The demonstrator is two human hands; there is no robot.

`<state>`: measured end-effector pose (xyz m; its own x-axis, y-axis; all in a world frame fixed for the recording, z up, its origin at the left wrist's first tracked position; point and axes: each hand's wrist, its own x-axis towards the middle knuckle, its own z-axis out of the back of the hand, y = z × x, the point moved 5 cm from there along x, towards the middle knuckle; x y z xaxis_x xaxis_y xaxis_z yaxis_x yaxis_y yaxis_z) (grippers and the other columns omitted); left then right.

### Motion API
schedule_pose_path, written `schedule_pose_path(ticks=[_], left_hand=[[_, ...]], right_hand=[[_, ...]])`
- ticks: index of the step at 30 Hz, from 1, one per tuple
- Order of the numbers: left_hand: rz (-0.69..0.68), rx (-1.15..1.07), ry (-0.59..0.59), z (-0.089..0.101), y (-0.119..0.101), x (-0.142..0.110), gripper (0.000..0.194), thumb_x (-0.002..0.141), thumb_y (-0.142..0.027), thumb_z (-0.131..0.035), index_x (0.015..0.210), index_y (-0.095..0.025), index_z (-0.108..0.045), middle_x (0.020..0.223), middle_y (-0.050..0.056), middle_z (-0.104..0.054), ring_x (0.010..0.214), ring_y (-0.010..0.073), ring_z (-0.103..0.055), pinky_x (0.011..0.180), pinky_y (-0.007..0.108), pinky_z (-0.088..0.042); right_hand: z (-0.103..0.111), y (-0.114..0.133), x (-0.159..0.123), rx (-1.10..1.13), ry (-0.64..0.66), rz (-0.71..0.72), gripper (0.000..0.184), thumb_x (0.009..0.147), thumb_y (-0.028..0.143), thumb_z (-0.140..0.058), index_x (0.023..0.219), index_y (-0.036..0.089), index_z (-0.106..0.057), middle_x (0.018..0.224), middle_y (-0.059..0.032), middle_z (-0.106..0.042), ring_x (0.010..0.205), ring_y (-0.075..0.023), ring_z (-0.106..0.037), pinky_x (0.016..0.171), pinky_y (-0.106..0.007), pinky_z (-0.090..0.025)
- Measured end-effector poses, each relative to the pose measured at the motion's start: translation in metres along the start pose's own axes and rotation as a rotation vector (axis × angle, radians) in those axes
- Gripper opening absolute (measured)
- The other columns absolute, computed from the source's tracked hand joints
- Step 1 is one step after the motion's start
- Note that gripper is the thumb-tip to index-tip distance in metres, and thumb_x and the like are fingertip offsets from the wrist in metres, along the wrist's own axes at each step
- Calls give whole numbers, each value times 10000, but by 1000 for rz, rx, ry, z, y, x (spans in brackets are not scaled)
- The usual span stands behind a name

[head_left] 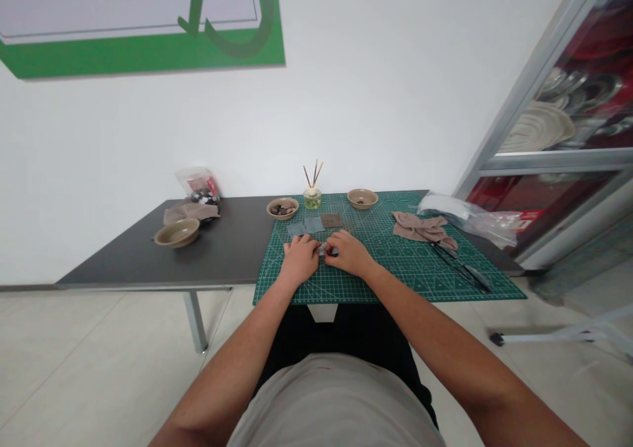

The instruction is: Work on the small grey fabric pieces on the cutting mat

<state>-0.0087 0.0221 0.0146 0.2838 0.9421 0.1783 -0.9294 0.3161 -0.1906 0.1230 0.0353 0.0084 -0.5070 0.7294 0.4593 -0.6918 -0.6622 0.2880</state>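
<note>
- Two hands, head view: left hand [300, 262] and right hand [350, 254] are brought together low over the green cutting mat [400, 275], fingers curled inward.
- Small pale piece [322, 249] is placed between the fingertips of both hands, near the mat's front edge. Small dark patch is seen at the right fingertips; what it is can't be told.
- Fingers of each hand are bunched close together. Whether either set is clamped on the piece or only touching it can't be told; view is blocked by knuckles.
- Slip risk: piece is tiny, so it could be flicked out if pinched unevenly.
- Nudge risk: blue-grey swatches [305, 226] and brown swatch [331, 220] are laid just beyond the fingers; could be shoved out of line by a careless knuckle.
- Edge risk: mat's near edge seems to be pushed past the table [222, 249]; could be tipped if leaned on.
- Spill risk: stone-filled bowl [270, 211] and reed diffuser [312, 199] could be knocked by a long reach.
</note>
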Motion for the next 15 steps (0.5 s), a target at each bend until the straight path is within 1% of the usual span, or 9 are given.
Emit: schedule_pose_path(ticks=[2,4,8,10,13,15], left_hand=[[-2,-5,4,0,0,0,330,932,-276,-394,1125,-255,-660,1143,90,-599,1070,268,-458,887,446,-380],[0,-8,6,1,-1,0,328,931,-278,-397,1127,-256,-660,1144,91,-596,1075,272,-454,890,450,-378],[5,-1,10,0,-1,0,339,931,-273,-397,1155,-255,-651,1160,91,-595,1087,273,-450,893,445,-376],[5,4,13,0,-1,0,340,935,-274,-392,1157,-253,-648,1164,90,-597,1088,268,-453,892,439,-373],[3,6,10,0,-1,0,329,940,-278,-391,1145,-252,-647,1163,86,-600,1084,265,-460,883,433,-371],[3,4,3,0,0,-1,322,938,-278,-399,1144,-255,-645,1163,85,-601,1084,265,-462,879,431,-370]], right_hand=[[-2,2,1,24,23,40,78,806,212,-672,768,208,-604,839,-15,-610,850,-182,-492,812,-315,-396],[-2,2,1,30,17,43,62,837,229,-658,794,209,-619,858,-19,-626,858,-183,-495,811,-315,-394],[1,-2,1,-44,-53,-53,129,817,246,-683,733,200,-596,804,-28,-593,863,-199,-487,791,-318,-389],[0,-2,1,-44,-35,-38,129,803,232,-690,728,197,-591,800,-24,-584,858,-195,-485,789,-314,-389],[-2,1,1,0,14,25,86,823,223,-674,771,200,-610,837,-20,-604,854,-182,-489,805,-310,-389],[-2,0,1,-13,-5,-1,92,837,241,-666,773,203,-612,839,-24,-604,865,-189,-489,808,-317,-390]])
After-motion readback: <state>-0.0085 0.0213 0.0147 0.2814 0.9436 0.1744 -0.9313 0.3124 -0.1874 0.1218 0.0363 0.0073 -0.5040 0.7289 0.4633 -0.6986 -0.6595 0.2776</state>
